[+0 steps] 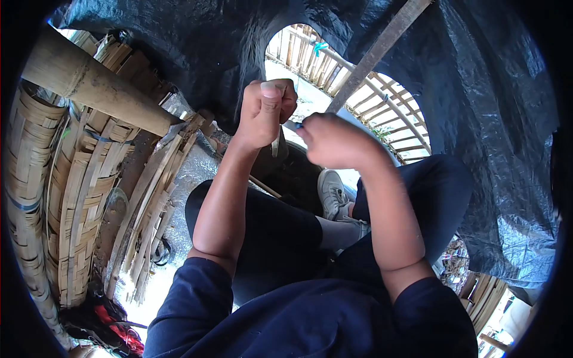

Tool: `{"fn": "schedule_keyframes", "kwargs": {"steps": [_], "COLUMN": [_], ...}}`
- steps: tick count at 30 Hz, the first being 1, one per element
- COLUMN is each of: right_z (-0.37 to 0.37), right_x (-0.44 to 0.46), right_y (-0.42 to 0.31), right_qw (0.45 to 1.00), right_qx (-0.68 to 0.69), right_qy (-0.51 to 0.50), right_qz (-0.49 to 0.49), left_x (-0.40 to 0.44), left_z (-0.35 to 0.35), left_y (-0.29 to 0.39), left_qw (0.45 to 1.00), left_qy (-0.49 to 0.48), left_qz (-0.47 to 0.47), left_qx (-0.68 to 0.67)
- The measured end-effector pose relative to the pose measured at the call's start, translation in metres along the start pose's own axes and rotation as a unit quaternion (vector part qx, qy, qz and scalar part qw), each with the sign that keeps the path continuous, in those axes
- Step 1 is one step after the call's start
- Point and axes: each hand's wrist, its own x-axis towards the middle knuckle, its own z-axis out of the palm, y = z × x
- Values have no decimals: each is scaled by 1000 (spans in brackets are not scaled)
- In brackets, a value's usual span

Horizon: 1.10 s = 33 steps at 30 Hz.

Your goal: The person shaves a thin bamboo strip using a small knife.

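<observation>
My left hand (265, 110) is raised in front of me, closed in a fist with the thumb on top. Below it hangs the end of a thin pale strip (275, 147), apparently bamboo, pinched in that fist. To its right, my right hand (337, 142) is closed, palm side hidden and slightly blurred. A small blue bit (299, 126) shows at its fingers, with a short greyish piece pointing at my left hand; what this is I cannot make out. The two hands are close but apart, above my bent knees.
Bundled split-bamboo slats and woven bamboo (83, 203) stand on the left under a thick bamboo pole (98, 89). Black plastic sheeting (477, 119) hangs ahead and to the right, crossed by a wooden slat (382, 53). A bamboo fence (391, 110) shows through the gap. My shoe (332, 192) is below.
</observation>
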Motion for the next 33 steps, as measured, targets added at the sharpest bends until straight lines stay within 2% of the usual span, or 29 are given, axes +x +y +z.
{"fn": "schedule_keyframes", "kwargs": {"steps": [2, 4, 5, 6, 8, 10, 12, 14, 18, 20, 21, 22, 24, 26, 28, 29, 30, 33], "right_z": [6, 33, 40, 29, -2, 4, 26, 14, 10, 49, 36, 21, 3, 8, 24, 32, 34, 24], "right_x": [3, 18, 19, 15, 2, 8, 22, 16, 17, 37, 28, 23, 10, 16, 29, 31, 30, 18], "right_y": [3, 6, 7, 6, 3, 7, 3, 0, 8, 11, -3, -8, -2, 3, 3, 2, 1, 8], "right_qw": [999, 998, 998, 998, 1000, 999, 997, 999, 999, 996, 999, 999, 1000, 1000, 999, 999, 998, 1000], "right_qx": [17, -32, 5, 4, -11, -6, -39, -38, -8, -8, -11, -11, -1, 15, -20, 15, 38, 24], "right_qy": [-19, 36, 64, 67, -20, -50, 20, 13, -36, 60, 35, 43, -23, -22, -8, 40, 43, -8], "right_qz": [25, -49, -16, -16, 0, 5, -67, -33, -5, -61, -9, -14, 8, 16, -39, -7, 0, 0], "left_x": [-2, 2, -1, -1, -1, 2, 0, -1, 5, 5, 4, 4, 4, 6, 7, 6, 5, 3], "left_z": [7, 13, 6, -3, 0, 13, 8, -7, 4, 1, -4, -10, -10, -1, 4, 2, 2, 7], "left_y": [2, 5, 3, -3, 0, 9, -3, -5, 6, 3, 1, -2, -3, 0, -3, -4, -3, 0], "left_qw": [1000, 998, 999, 1000, 999, 999, 999, 999, 998, 998, 999, 998, 997, 998, 999, 999, 999, 999], "left_qy": [15, 38, 40, 8, 22, 32, 8, 24, 60, 52, 43, 33, 38, 51, 34, 26, 18, 12], "left_qz": [-12, 30, -14, -7, -23, 9, 27, -19, -14, -6, -12, -17, -32, -41, -18, -25, -33, -23], "left_qx": [1, 41, 8, -12, -9, 39, 35, -34, 5, 17, -22, -58, -61, -23, 3, -12, -28, -22]}}
